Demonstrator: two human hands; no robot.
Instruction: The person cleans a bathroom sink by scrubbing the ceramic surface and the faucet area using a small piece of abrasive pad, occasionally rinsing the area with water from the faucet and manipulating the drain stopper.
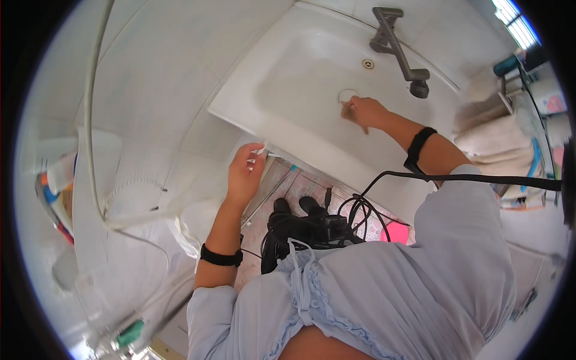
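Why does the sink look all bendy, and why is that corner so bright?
Head view: the fisheye lens curves the straight rim of the white sink; daylight through the window washes that corner out; the right hand in the basin looks slightly blurred; a black ring frames the picture.

White ceramic rectangular washbasin [300, 78]: glossy, shallow bowl, wall-mounted, tilted in the view. Round metal drain ring [347, 95] sits in the basin floor. Small brownish scrubbing pad [348, 111], soft and crumpled, is pressed against the basin floor just below the drain ring. Grey angular metal tap [399, 51] overhangs the bowl from its rear edge.
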